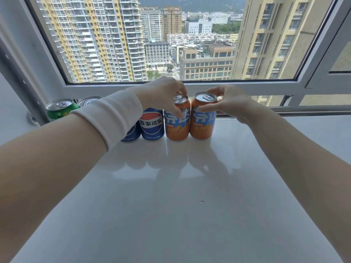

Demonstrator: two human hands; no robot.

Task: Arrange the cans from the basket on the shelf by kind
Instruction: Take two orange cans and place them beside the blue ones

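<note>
On the shelf point(190, 196), left hand point(161, 93) gripping left orange can point(176, 129), right hand point(228, 105) gripping right orange can point(202, 128)

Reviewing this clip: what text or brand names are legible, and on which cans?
"百事可乐": front of the blue can.
"芬达", partly hidden: left orange can and right orange can.
Small print on these, and the label of the green can: too blurred to read.

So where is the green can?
Head view: the green can stands far left by the window, beside a half-hidden can behind the white sleeve.
</note>
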